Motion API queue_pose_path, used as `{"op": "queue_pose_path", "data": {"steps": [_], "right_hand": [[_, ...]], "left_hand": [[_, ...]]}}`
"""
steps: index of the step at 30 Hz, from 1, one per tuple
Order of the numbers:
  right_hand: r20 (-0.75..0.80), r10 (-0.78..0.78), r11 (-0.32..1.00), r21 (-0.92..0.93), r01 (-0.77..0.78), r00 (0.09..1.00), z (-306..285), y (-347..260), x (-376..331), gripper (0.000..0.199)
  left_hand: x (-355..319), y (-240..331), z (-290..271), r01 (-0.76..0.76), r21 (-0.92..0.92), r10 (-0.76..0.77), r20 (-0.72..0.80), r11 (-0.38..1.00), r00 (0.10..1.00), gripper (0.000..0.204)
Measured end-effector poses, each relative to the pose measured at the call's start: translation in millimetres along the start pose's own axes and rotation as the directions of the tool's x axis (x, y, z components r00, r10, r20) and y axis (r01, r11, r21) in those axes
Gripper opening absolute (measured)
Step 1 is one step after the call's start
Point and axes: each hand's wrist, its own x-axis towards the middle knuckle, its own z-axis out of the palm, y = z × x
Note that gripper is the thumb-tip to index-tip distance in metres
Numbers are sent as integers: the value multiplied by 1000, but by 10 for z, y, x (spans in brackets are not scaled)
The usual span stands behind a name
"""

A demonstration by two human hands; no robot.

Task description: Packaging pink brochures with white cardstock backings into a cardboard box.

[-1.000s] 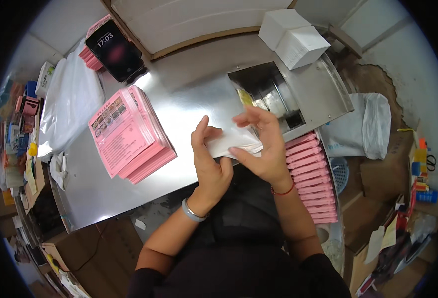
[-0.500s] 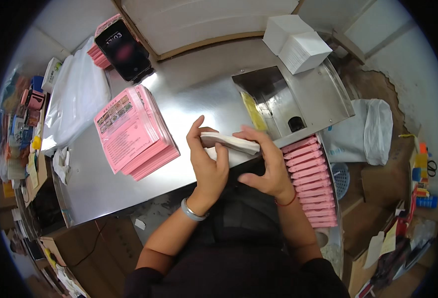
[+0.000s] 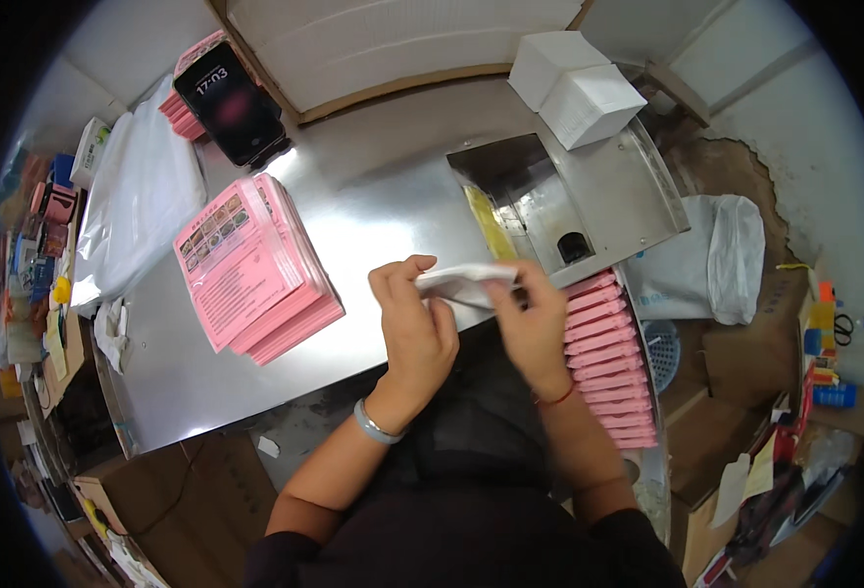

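Note:
Over the front edge of the metal table (image 3: 197, 392), my two hands hold a thin stack of white paper sheets (image 3: 463, 284), which look like napkins. My left hand (image 3: 414, 338) is closed on the stack's left end, its fingers bent around it. At the other end, my right hand (image 3: 532, 333) pinches the sheets between thumb and fingers; it is slightly blurred. Just right of that hand, a row of narrow pink packets (image 3: 603, 353) fills a long tray. Left of my hands lies a pile of flat pink printed packets (image 3: 241, 269).
Two white paper blocks (image 3: 589, 103) stand at the back right, behind a metal plate with a dark opening and a yellow strip (image 3: 488, 220). A phone (image 3: 231, 103) leans against more pink packets at the back left. Clear plastic bags (image 3: 143, 196) lie along the left edge.
My right hand has closed its thumb onto the white stack, having been spread with the thumb away from it. My left fingers have curled further round its other end. The view has shifted slightly.

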Motion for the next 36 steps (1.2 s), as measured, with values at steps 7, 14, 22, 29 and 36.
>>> {"op": "queue_pose_path", "data": {"steps": [7,14,22,29,36], "right_hand": [[-180,-86,996,-22,83,980,-1435,72,2145,30],[0,10,947,-322,-9,1000,-1520,763,2678,27],[80,-552,354,-879,320,830,-791,483,2098,21],[168,-321,411,-862,297,932,-926,245,1689,21],[97,-265,617,-747,246,959,-1175,-38,1031,20]], "left_hand": [[368,185,-910,251,-62,-214,354,966,911,35],[541,-409,-1807,72,622,30,-152,780,988,39],[542,-334,-1522,-15,727,-91,106,686,990,38],[526,-610,-1560,102,804,-157,-11,586,988,21],[542,-337,-637,-410,503,407,122,761,905,26]]}}
